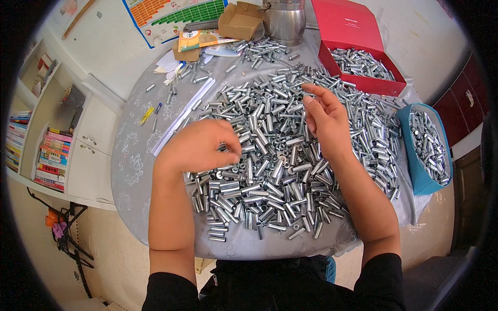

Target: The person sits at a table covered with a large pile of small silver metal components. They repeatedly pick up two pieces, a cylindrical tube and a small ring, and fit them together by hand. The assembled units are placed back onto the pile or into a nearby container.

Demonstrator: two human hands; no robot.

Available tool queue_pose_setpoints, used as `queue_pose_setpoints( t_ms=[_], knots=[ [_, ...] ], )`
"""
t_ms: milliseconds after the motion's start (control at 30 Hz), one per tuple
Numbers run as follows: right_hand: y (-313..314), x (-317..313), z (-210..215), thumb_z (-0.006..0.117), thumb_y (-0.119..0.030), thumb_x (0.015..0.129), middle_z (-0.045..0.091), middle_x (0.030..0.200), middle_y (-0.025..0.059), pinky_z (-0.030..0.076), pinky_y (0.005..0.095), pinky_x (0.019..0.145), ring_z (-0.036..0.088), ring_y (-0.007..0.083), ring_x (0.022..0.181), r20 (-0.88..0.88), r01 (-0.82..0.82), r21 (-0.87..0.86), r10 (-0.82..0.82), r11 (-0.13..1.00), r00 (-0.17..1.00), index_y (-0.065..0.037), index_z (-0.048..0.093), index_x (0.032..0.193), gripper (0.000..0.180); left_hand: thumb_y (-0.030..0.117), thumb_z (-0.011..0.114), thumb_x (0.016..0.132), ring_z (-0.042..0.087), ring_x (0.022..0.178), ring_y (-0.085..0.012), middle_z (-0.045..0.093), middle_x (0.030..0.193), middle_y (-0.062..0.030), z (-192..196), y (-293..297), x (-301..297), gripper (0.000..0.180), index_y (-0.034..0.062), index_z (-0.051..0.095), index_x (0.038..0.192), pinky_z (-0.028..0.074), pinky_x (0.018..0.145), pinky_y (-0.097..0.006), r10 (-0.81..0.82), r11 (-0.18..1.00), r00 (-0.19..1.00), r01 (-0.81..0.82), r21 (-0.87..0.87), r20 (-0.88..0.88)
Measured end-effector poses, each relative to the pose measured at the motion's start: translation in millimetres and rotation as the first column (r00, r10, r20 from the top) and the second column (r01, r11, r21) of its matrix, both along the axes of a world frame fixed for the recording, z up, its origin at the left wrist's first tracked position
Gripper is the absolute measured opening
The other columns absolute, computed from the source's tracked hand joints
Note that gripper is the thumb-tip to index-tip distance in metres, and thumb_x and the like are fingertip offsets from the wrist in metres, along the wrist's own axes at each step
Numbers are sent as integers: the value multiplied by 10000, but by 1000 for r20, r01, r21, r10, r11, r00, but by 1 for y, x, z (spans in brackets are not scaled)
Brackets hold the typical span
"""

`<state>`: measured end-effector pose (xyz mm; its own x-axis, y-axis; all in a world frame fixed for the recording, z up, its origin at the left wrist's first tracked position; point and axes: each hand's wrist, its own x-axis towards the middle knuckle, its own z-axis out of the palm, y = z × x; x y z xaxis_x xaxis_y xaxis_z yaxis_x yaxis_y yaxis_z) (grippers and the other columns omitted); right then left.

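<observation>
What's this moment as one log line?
left hand: over metal pieces, grip unclear; right hand: over metal pieces, grip unclear; red box: lid raised

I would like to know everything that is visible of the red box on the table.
The open red rectangular box looks like stiff cardboard. Its attached red lid stands raised behind, with small pale print inside. Silvery metal pieces fill much of the box. It sits upright at the far right of the grey patterned table, and the loose silvery metal pile reaches its near-left corner.
</observation>
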<state>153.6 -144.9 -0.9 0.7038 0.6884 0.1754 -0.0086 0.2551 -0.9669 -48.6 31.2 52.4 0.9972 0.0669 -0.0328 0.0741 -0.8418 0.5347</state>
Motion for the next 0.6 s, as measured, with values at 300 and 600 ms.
queue_pose_setpoints(
  t_ms=[300, 600],
  knots=[
    [2, -3, 0, 575, -156, 980, 530, 707, -41, 304, 178, 435, 439, 21, 519, -39, -5, -12, 5, 1000, 999, -17, 605, 1212, 272, 105, 740, 694, 605, 893, -289, 576, 872, -64, -11, -22, 9, 282, 160, 715, 969, 480, 738, -399, -140, 975, 989, 147, 166, -51],
    [2, -2, -1, 569, -171, 987, 531, 704, -44, 292, 181, 438, 432, 20, 515, -45, -7, -26, 6, 1000, 999, -20, 627, 1170, 244, 113, 743, 698, 592, 914, -285, 564, 903, -64, -16, -26, 12, 235, 145, 697, 927, 475, 755, -385, -185, 961, 978, 200, 192, -94]
  ],
)
